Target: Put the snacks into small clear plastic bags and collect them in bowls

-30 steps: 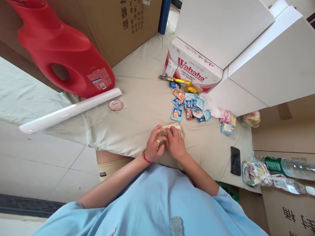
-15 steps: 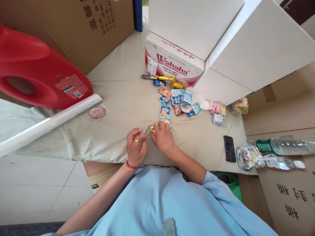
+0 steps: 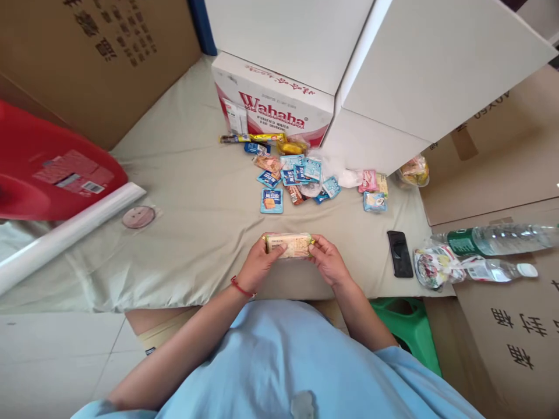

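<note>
Between both hands is a snack packet (image 3: 293,245), pale with a clear wrapper and green-yellow ends, held level above the cloth near the table's front edge. My left hand (image 3: 261,263) is closed on its left end, thumb lying across the face. At the right end, my right hand (image 3: 329,260) pinches the wrapper between thumb and fingers. Just beyond lies a blue snack sachet (image 3: 271,201), flat on the cloth. Farther back is a loose pile of small blue and white sachets (image 3: 301,170), with yellow wrapped sticks (image 3: 268,138) behind it.
A Wahaha carton (image 3: 273,105) and white boxes (image 3: 384,70) stand at the back. To the left are a red jug (image 3: 56,163), a plastic-film roll (image 3: 74,233) and a round pink disc (image 3: 138,217). A phone (image 3: 400,254) and plastic bottles (image 3: 502,240) lie right.
The packet has been lifted from the cloth and turned level. My left hand, earlier empty beside it, now grips its left end; my right hand has shifted to the right end. The view has shifted.
</note>
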### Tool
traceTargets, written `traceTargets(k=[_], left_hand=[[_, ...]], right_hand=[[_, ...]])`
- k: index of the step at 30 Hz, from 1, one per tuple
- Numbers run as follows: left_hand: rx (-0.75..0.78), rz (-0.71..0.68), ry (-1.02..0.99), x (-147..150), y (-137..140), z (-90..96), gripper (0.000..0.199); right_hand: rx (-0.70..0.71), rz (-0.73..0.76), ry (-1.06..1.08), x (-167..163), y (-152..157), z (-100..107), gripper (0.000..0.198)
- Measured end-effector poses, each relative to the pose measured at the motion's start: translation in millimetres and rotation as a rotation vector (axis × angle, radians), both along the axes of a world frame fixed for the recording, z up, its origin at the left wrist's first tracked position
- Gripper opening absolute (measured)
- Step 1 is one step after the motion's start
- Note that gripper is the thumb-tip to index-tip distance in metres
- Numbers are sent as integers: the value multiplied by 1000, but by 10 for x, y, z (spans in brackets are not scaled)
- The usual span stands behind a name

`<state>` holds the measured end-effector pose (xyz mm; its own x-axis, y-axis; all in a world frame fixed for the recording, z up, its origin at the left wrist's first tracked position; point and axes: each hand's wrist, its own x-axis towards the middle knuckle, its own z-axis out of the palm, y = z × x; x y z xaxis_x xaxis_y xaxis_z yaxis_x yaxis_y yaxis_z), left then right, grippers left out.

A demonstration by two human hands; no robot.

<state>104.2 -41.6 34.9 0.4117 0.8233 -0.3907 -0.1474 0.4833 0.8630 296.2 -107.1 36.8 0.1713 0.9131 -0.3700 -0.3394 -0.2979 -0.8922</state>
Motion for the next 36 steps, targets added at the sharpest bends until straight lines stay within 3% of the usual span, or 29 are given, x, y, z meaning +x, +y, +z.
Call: traceTargets(k=[4, 8, 12, 18, 24, 28, 30, 32, 34, 36], left_hand=[[32, -26, 124, -5, -40, -50, 59], [81, 23, 238, -225, -82, -131, 56], [101, 78, 317, -414, -144, -226, 56], [208, 95, 404, -457, -265, -338, 49], [432, 9, 563, -452, -326, -434, 36], [496, -5, 582, -470, -346, -463, 32], [500, -3, 548, -481, -349, -473, 32], [489, -2, 520, -486, -346, -483, 32], [477, 3, 509, -484, -340, -491, 32], [467, 9, 502, -478, -336, -494, 32]], right_hand=[[21, -186, -256, 891, 173, 35, 45], [-102, -356, -614, 1954, 689, 168, 46], [-291, -241, -990, 2419, 1222, 181, 48], [-352, -64, -1174, 2417, 1550, 108, 34], [-394, -21, -1450, 2249, 1459, 159, 34], [-402, 1, -1726, 2115, 1450, 256, 39], [-317, -57, -1800, 2028, 1516, 350, 40], [-142, -56, -1815, 1876, 1615, 446, 39], [73, 106, -1784, 1642, 1722, 504, 38], [244, 370, -1726, 1364, 1815, 500, 33]])
